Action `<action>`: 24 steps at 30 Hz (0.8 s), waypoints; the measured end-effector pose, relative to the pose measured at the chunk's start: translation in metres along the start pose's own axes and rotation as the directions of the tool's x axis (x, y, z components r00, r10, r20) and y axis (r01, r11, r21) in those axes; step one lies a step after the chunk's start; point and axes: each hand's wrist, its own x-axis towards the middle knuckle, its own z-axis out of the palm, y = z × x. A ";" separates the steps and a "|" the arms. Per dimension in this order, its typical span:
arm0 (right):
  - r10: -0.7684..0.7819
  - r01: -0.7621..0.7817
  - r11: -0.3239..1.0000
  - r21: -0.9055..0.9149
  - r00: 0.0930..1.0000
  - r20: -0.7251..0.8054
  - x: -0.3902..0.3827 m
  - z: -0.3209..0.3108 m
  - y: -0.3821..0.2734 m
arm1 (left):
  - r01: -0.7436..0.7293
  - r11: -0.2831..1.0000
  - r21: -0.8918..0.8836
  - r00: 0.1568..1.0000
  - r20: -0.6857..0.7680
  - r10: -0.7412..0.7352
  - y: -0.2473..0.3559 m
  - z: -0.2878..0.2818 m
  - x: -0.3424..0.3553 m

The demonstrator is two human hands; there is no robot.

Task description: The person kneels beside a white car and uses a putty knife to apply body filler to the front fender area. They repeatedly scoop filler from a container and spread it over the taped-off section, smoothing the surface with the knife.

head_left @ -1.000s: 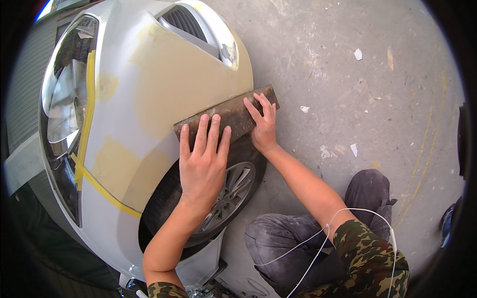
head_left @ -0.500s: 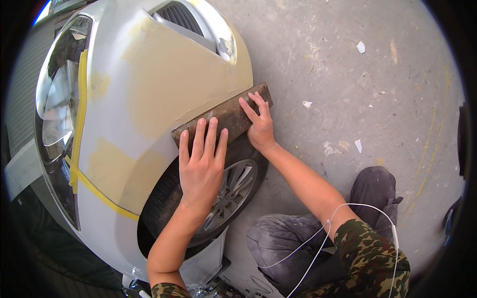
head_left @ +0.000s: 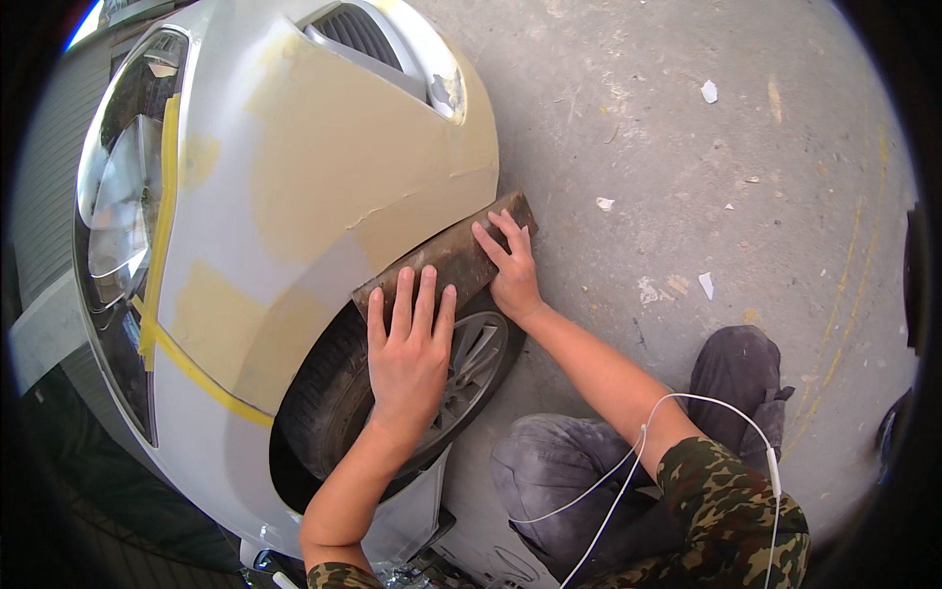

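Observation:
A long, flat, dark brown sanding board (head_left: 459,251) lies slantwise along the lower edge of a silver car's fender, above the wheel arch. My left hand (head_left: 410,363) presses on its near left end, fingers spread over the face and thumb hidden. At the other end, my right hand (head_left: 513,260) grips the board with bent fingers. Beige filler (head_left: 334,147) covers much of the fender, and a thin raised ridge shows in it just above the board. The board's underside is hidden.
Below the board is the wheel (head_left: 466,363) with its tyre. Yellow masking tape (head_left: 211,393) runs along the panel gap and beside the windscreen. A white cable (head_left: 731,404) loops over my right arm. White scraps (head_left: 708,91) dot the concrete floor (head_left: 638,137).
Both hands and the board have slid down the fender toward the wheel, and slightly right at the left end. The ridge in the filler is now farther from the board's edge.

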 end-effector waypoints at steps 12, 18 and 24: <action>-0.014 0.009 0.996 -0.092 0.998 -0.053 0.033 -0.029 -0.011 | -0.020 1.000 0.010 0.998 -0.067 0.021 0.004 -0.035 0.029; -0.029 0.024 0.997 -0.078 0.998 -0.063 0.053 -0.027 -0.010 | -0.009 0.999 0.048 0.997 -0.072 0.013 -0.003 -0.036 0.044; -0.006 0.002 0.997 -0.079 0.999 -0.047 0.059 -0.026 -0.009 | -0.025 0.998 0.061 0.995 -0.091 0.030 -0.008 -0.035 0.053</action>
